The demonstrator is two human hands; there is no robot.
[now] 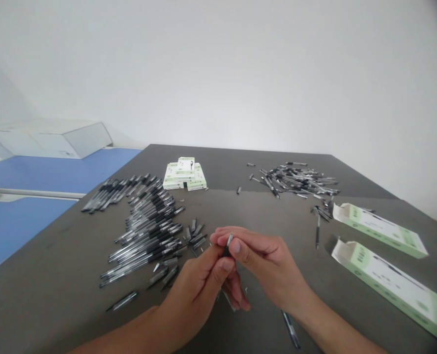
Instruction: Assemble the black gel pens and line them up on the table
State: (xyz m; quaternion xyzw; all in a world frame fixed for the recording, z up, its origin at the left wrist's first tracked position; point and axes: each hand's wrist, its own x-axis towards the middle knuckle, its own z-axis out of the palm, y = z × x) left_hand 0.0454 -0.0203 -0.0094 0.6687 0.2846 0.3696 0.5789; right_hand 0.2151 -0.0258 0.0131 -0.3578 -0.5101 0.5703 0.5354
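A pen point(226, 251) stands tip up between my two hands, its pointed end showing above the fingers. My left hand point(203, 282) is closed around its dark grip, with most of the barrel hidden. Close to the tip, the thumb and fingers of my right hand point(264, 258) pinch the same pen. Short dark pen caps point(195, 235) lie just beyond my left hand, and more caps point(166, 273) lie to its left. Under my right wrist a loose pen point(290, 328) rests on the table.
Many clear-barrelled pens point(144, 241) are laid in rows at left on the dark table point(56, 275). Small green-and-white boxes point(185, 174) are stacked at the back. A heap of pen parts point(299, 179) lies back right, near two long open boxes point(380, 228).
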